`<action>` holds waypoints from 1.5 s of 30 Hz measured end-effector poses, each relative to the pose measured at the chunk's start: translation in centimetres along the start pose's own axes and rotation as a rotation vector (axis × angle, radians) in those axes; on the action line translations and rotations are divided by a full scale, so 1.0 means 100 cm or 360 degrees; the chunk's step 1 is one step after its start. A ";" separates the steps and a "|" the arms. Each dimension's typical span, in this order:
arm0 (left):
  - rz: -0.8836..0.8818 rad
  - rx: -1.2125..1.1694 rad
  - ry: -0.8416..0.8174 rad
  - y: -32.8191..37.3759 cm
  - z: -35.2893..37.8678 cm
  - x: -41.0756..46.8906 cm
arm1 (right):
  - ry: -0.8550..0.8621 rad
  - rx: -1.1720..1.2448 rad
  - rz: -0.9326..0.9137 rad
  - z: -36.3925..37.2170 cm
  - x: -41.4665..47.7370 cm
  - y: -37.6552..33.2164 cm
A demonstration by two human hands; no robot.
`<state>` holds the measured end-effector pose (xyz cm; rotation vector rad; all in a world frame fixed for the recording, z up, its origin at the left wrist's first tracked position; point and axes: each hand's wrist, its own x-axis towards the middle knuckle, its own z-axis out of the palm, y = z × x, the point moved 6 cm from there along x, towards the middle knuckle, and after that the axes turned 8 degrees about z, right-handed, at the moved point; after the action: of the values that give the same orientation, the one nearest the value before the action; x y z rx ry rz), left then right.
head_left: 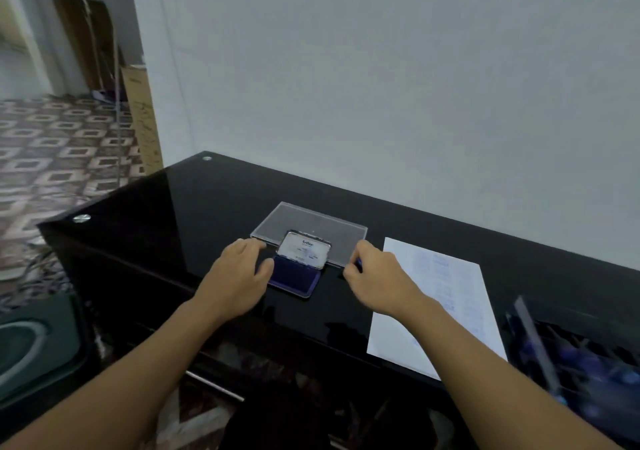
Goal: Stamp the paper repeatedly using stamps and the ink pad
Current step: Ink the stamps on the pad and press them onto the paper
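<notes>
An open ink pad [294, 278] with dark blue ink lies mid-table, its lid [304, 249] standing up behind it. My left hand [235, 269] rests on the table at the pad's left edge, thumb touching the pad, fingers relaxed. To the right of the pad my right hand [374, 276] curls its fingers round a small dark blue stamp [358, 263], mostly hidden in the grip. A white paper [446, 297] covered with faint blue stamp marks lies to the right of that hand.
A clear plastic box lid [311, 219] lies flat behind the ink pad. At the right edge stands a dark tray [581, 356] with several blue-tipped stamps. The glossy black table [173, 214] meets a white wall at the back. Patterned floor lies to the left.
</notes>
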<state>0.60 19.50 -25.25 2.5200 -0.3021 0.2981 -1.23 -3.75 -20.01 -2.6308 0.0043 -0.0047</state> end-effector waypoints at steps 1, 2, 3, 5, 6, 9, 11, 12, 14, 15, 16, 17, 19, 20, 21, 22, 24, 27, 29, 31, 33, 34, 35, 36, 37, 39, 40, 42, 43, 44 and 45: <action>-0.0042 0.0007 0.0000 -0.009 0.000 -0.001 | -0.0026 -0.0014 -0.0014 0.007 0.004 -0.006; -0.0075 0.0016 -0.0001 -0.018 0.001 -0.001 | -0.0054 -0.0028 -0.0034 0.015 0.008 -0.013; -0.0096 0.0024 -0.0004 -0.027 0.002 -0.001 | -0.0083 -0.0037 -0.0054 0.023 0.012 -0.020; -0.0125 0.0041 -0.0003 -0.041 0.004 0.001 | -0.0142 -0.0052 -0.0075 0.037 0.021 -0.033; -0.0134 0.0055 0.0001 -0.047 0.005 0.002 | -0.0168 -0.0061 -0.0084 0.044 0.026 -0.039; -0.0122 0.0130 0.0013 -0.059 0.006 0.009 | -0.0226 -0.0116 -0.0123 0.059 0.041 -0.058; -0.0123 0.0179 0.0023 -0.068 0.008 0.015 | -0.0244 -0.0166 -0.0159 0.065 0.050 -0.069; -0.0134 0.0189 0.0022 -0.072 0.009 0.018 | -0.0249 -0.0179 -0.0176 0.067 0.055 -0.074; -0.0169 0.0216 0.0017 -0.078 0.014 0.020 | -0.0251 -0.0201 -0.0202 0.072 0.064 -0.081; -0.0185 0.0256 0.0011 -0.079 0.017 0.020 | -0.0252 -0.0222 -0.0211 0.075 0.069 -0.084; -0.0189 0.0319 0.0013 -0.080 0.021 0.020 | -0.0256 -0.0247 -0.0218 0.078 0.072 -0.086; -0.0184 0.0379 0.0030 -0.080 0.024 0.019 | -0.0262 -0.0270 -0.0225 0.082 0.076 -0.088; -0.0175 0.0429 0.0078 -0.079 0.025 0.018 | -0.0272 -0.0307 -0.0240 0.088 0.081 -0.091; -0.0179 0.0431 0.0091 -0.080 0.026 0.017 | -0.0273 -0.0331 -0.0250 0.091 0.083 -0.091; -0.0187 0.0432 0.0094 -0.081 0.026 0.017 | -0.0271 -0.0356 -0.0258 0.095 0.084 -0.091; -0.0195 0.0434 0.0092 -0.082 0.026 0.017 | -0.0269 -0.0366 -0.0256 0.099 0.086 -0.091; -0.0202 0.0444 0.0088 -0.081 0.027 0.018 | -0.0241 -0.0344 -0.0244 0.105 0.088 -0.090; -0.0208 0.0457 0.0110 -0.080 0.027 0.017 | -0.0135 -0.0358 -0.0271 0.109 0.089 -0.091; -0.0220 0.0467 0.0129 -0.080 0.026 0.017 | -0.0107 -0.0369 -0.0275 0.111 0.090 -0.091; -0.0229 0.0475 0.0147 -0.080 0.025 0.017 | -0.0115 -0.0372 -0.0271 0.112 0.093 -0.090; -0.0234 0.0495 0.0157 -0.079 0.025 0.017 | -0.0138 -0.0377 -0.0287 0.113 0.097 -0.090; -0.0234 0.0506 0.0162 -0.079 0.025 0.018 | -0.0150 -0.0382 -0.0298 0.114 0.099 -0.090; -0.0232 0.0512 0.0167 -0.079 0.025 0.017 | -0.0158 -0.0386 -0.0311 0.115 0.100 -0.090; -0.0232 0.0513 0.0171 -0.078 0.024 0.017 | -0.0167 -0.0390 -0.0320 0.116 0.101 -0.089; -0.0234 0.0511 0.0174 -0.078 0.024 0.017 | -0.0170 -0.0391 -0.0325 0.117 0.102 -0.089; -0.0236 0.0507 0.0179 -0.079 0.024 0.017 | -0.0168 -0.0375 -0.0321 0.117 0.103 -0.088; -0.0235 0.0507 0.0174 -0.079 0.024 0.017 | -0.0159 -0.0363 -0.0319 0.116 0.103 -0.088; -0.0237 0.0511 0.0165 -0.079 0.025 0.017 | -0.0122 -0.0360 -0.0325 0.117 0.102 -0.088; -0.0238 0.0513 0.0165 -0.079 0.025 0.017 | -0.0087 -0.0395 -0.0345 0.118 0.100 -0.088; -0.0238 0.0513 0.0168 -0.079 0.025 0.017 | -0.0045 -0.0465 -0.0376 0.119 0.097 -0.088; -0.0238 0.0513 0.0170 -0.079 0.025 0.017 | 0.0006 -0.0522 -0.0407 0.121 0.093 -0.087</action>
<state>4.80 24.19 -30.95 2.8108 -0.0226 0.4507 8.11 9.72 -26.25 -2.9389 -0.3583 -0.1052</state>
